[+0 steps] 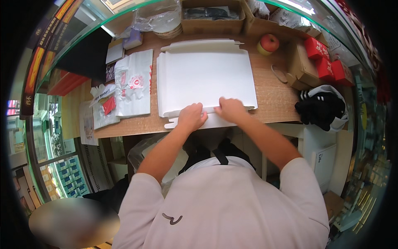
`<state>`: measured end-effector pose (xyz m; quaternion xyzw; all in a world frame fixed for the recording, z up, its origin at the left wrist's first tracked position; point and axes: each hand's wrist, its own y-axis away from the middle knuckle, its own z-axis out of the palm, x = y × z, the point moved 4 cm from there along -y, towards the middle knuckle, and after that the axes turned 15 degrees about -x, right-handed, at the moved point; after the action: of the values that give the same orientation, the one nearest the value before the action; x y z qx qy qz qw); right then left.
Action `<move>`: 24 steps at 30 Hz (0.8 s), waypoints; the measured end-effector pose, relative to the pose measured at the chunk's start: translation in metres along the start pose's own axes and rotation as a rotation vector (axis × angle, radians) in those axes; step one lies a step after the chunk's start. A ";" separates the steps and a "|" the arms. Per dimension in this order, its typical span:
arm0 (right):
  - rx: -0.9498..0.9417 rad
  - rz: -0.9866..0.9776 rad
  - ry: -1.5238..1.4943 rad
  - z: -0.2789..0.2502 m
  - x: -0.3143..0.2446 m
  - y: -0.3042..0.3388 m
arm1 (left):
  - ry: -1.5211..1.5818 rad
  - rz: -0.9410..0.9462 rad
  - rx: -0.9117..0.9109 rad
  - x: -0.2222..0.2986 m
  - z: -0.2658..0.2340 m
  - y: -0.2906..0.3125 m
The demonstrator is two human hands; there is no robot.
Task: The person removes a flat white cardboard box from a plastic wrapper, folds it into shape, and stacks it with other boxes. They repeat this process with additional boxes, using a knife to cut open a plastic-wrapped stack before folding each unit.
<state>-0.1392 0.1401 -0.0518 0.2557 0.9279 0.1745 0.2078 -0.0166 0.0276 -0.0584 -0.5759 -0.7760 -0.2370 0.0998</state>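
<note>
A flat white cardboard box blank [207, 79] lies on the wooden desk before me, with a slotted flap at its far side and a raised crease along its near edge. At that near edge my left hand [192, 117] is closed, its fingers curled over the folded card. Just to its right, my right hand [231, 111] also closes on the same edge, thumb side toward the left hand. Between and below the hands, part of the near flap [214, 120] sticks out past the desk's front edge. The fingertips of both hands are partly hidden.
White plastic bags [134, 83] lie left of the card. Behind it stand a tub [168, 30] and an open carton [213, 25]. To the right are an apple-shaped object [268, 44], a brown box [304, 66], red boxes [325, 68] and a black-and-white cloth [321, 108].
</note>
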 end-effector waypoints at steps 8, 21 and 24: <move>0.350 0.037 0.007 0.017 0.050 0.020 | -0.112 -0.086 0.391 -0.039 0.008 0.017; 0.672 0.275 -0.916 -0.021 0.136 0.028 | -0.161 0.151 0.294 0.028 -0.017 0.019; 0.550 0.300 -1.122 -0.015 0.171 0.017 | -0.054 0.229 0.226 0.019 -0.010 0.007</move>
<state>-0.2733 0.2441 -0.0821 0.4791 0.6431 -0.2028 0.5619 -0.0169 0.0406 -0.0394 -0.6518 -0.7294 -0.1198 0.1694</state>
